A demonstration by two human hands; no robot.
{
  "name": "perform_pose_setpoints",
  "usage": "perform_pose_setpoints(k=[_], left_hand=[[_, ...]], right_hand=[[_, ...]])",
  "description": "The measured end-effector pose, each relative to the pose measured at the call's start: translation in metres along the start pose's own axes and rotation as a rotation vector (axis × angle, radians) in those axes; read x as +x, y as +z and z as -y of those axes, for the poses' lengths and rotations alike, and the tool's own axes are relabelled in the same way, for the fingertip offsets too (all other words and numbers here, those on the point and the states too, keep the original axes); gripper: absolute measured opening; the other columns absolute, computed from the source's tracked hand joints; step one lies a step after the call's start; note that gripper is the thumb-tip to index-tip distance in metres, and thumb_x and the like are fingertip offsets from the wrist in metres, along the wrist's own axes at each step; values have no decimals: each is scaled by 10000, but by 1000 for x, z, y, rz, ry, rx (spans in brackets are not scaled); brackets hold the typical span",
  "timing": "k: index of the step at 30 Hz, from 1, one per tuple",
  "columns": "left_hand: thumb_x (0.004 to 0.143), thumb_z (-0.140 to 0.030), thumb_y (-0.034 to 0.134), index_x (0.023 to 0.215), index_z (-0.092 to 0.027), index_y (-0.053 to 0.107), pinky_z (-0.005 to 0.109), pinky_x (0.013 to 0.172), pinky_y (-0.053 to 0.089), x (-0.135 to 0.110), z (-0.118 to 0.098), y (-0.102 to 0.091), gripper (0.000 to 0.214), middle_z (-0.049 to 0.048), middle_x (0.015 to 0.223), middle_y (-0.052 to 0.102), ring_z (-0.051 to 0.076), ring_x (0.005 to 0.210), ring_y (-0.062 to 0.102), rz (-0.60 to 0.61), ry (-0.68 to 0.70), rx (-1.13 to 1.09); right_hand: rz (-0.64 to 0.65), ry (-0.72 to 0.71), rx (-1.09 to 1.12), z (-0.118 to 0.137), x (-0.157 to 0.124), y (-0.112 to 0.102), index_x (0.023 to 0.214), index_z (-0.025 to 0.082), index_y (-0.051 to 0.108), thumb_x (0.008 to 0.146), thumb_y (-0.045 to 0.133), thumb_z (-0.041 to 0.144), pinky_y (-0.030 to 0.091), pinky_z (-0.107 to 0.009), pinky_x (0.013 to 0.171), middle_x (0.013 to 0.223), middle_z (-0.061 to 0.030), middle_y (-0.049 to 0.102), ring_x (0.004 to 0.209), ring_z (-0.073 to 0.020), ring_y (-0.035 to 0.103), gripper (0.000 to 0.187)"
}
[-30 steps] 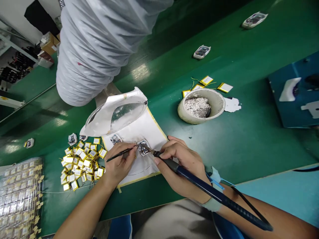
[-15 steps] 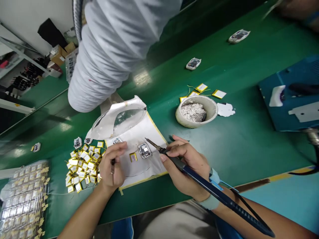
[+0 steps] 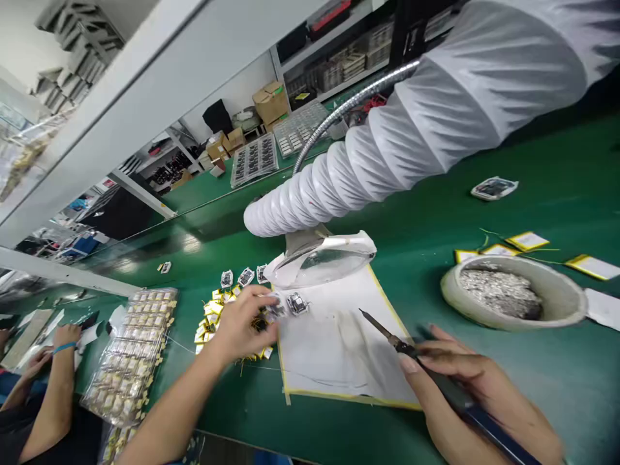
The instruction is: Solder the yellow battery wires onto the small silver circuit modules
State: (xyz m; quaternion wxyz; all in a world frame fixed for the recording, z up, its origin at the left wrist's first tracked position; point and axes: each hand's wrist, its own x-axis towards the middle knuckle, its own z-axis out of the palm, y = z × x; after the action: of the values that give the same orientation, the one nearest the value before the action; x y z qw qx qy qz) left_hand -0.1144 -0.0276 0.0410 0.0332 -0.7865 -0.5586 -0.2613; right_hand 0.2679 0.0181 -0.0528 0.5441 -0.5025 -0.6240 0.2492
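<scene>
In my right hand (image 3: 479, 387) is a soldering iron (image 3: 436, 378), gripped like a pen, its dark tip above a white paper sheet (image 3: 334, 361) with a yellow taped edge. My left hand (image 3: 247, 323) is at the sheet's left edge, its fingers curled around a blurred, small white-cased circuit board (image 3: 275, 309). Another open-cased circuit board (image 3: 297, 303) lies just right of these fingers. Partly behind my left hand is a pile of yellow-edged battery cells (image 3: 210, 320). Several more boards (image 3: 246, 277) sit beyond the pile.
A magnifier lens (image 3: 334, 263) and white ribbed duct (image 3: 339, 187) hang over the sheet's far side. A bowl of metallic bits (image 3: 450, 290) stands right, near loose cells (image 3: 527, 241). Trays of parts (image 3: 140, 342) lie left, beside another person's arm (image 3: 61, 394).
My view has swung left. My left hand has moved left across the sheet to the pile. The board and attached cell have left the sheet's middle. The iron stays in my right hand.
</scene>
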Motion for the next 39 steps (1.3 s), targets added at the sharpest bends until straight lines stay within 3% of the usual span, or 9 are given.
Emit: perform_pose_setpoints(k=[5,9,14,18,22,27,31,35,39], left_hand=[[1227,-392,778,1342,-218,826,446,1123,803,7,99,-35,214,131,1392,910,298,1277,921,-28,-323,217],[1095,-364,966,1379,-236,894,484,1279,772,24,116,-21,320,148,1723,856,342,1487,897,126,-370,253],[990,-251,981,1265,-266,944,385,1067,811,42,99,5,278,90,1534,959,299,1296,962,328,-160,207],[1118,-258,808,1269,-228,887,369,958,806,35,82,-7,173,107,1377,960,279,1182,959,211,-97,199],[1165,-295,791,1300,-251,813,409,899,827,13,37,-14,144,123,1338,939,317,1175,959,98,13,135],[1133,-277,841,1487,-290,787,338,799,778,11,-47,33,359,116,1476,916,290,1191,969,192,122,25],[1153,-385,896,1547,-294,796,341,789,758,37,-74,70,417,113,1490,913,290,1162,964,343,116,-21],[1208,-479,899,1550,-281,812,375,882,798,38,-79,56,405,153,1557,896,303,1231,964,308,85,-142],[1210,-429,928,1425,-274,854,328,814,779,19,-94,25,275,73,1221,947,246,995,957,418,34,-321]], right_hand=[[-19,14,-60,-1,0,4,961,381,742,1098,860,771,822,-563,836,965,-38,944,1224,-455,1005,430],[-27,-10,-110,-7,4,6,954,392,766,1088,847,773,822,-539,763,960,-39,951,1199,-453,1008,412],[-58,-79,-116,-7,10,9,971,394,798,1108,867,698,821,-492,675,954,-45,939,1152,-441,1013,340],[-82,-115,-42,4,13,10,1010,384,795,1145,879,580,884,-594,919,916,-31,916,1085,-430,1015,252],[-49,-162,57,19,18,11,1044,363,783,1146,889,443,876,-648,1074,887,5,898,856,-355,973,168],[-39,-121,114,25,20,9,1026,331,797,1138,913,450,853,-650,1149,831,32,847,734,-279,899,201],[-15,-99,100,22,20,3,1027,325,803,1141,912,421,847,-641,1158,790,32,811,773,-292,908,184],[-10,-81,100,22,21,3,1033,328,784,1160,887,429,839,-650,1171,779,56,800,693,-254,854,193],[10,-57,107,27,20,4,1033,330,780,1176,863,435,817,-674,1213,764,80,780,627,-222,793,196]])
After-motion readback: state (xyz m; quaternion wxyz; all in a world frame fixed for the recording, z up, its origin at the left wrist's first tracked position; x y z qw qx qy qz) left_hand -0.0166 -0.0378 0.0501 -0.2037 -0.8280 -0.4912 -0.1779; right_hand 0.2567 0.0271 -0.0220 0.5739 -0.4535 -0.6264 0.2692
